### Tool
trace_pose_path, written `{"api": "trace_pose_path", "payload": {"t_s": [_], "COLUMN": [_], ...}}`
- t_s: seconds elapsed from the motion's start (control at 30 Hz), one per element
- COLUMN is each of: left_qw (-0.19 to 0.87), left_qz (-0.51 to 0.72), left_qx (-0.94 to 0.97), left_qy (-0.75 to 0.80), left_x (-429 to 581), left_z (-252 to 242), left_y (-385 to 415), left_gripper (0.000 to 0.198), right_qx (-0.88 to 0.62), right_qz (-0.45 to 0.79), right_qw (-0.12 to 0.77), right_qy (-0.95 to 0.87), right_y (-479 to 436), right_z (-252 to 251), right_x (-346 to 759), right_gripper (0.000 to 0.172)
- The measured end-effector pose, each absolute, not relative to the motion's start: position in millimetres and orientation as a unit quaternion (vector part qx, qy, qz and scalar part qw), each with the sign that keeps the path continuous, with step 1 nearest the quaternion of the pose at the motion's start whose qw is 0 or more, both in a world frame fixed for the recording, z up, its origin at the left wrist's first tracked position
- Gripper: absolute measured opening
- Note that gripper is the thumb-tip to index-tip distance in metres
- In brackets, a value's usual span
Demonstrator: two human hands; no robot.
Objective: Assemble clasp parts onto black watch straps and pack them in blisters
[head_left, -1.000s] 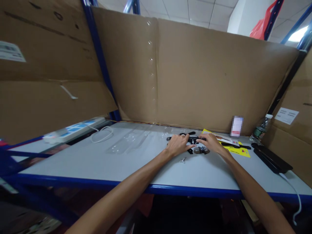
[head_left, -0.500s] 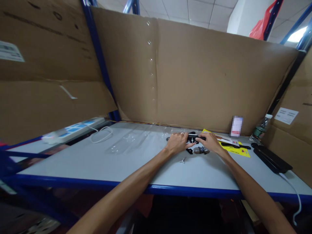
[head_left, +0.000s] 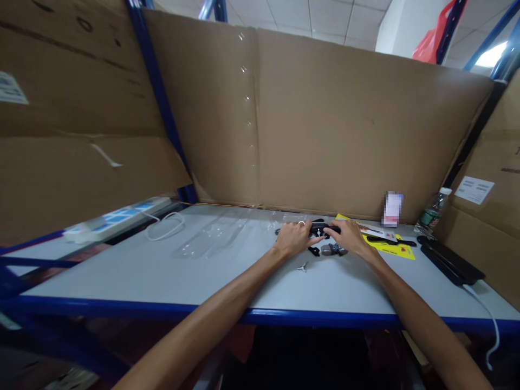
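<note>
My left hand (head_left: 293, 237), a ring on one finger, is closed around the left end of a black bar-shaped part (head_left: 320, 228) over the table. At its right end, my right hand (head_left: 347, 236) grips the same part with thumb and fingers. Just below the hands lie a small flat black piece (head_left: 314, 251) and a grey-brown fitting (head_left: 333, 249). Nearer the table's front edge sits a small silver three-armed piece (head_left: 302, 267). My fingers partly hide the bar and other dark pieces behind it.
Clear plastic packaging (head_left: 213, 238) lies left of my hands, beyond it a white cable (head_left: 164, 227) and power strip (head_left: 122, 219). At right are a yellow card (head_left: 400, 252), a blurred phone-like object (head_left: 392, 209), a bottle (head_left: 434, 211) and a black case (head_left: 450, 262). Cardboard (head_left: 325, 119) walls the back.
The camera view has shifted slightly. Both hands keep their hold on the black bar-shaped part, which looks turned a little between them. The loose pieces lie as before.
</note>
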State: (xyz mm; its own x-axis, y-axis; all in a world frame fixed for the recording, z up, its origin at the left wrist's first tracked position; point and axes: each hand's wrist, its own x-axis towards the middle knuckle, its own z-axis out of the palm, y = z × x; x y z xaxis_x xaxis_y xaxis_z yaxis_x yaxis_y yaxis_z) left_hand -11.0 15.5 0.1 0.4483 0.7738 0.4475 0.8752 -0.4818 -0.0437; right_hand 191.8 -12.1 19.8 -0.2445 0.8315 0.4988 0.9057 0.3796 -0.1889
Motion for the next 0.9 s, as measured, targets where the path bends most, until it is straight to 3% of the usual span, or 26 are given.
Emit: {"api": "trace_pose_path", "payload": {"t_s": [0.57, 0.7, 0.9], "left_qw": [0.129, 0.129, 0.110], "left_qz": [-0.122, -0.137, -0.148], "left_qx": [-0.896, -0.894, -0.895], "left_qy": [-0.407, -0.408, -0.407], "left_x": [-27, -26, -25], "left_z": [15, 14, 11], "left_y": [23, 22, 23], "left_gripper": [0.057, 0.057, 0.058], "right_qx": [-0.523, -0.521, -0.534], "right_qz": [-0.024, -0.022, -0.115], "right_qw": [0.280, 0.261, 0.178], "right_qy": [-0.805, -0.812, -0.819], "right_y": [-4, -11, -27], "right_z": [16, 23, 32], "right_x": [207, 204, 191], "right_gripper": [0.024, 0.022, 0.023]}}
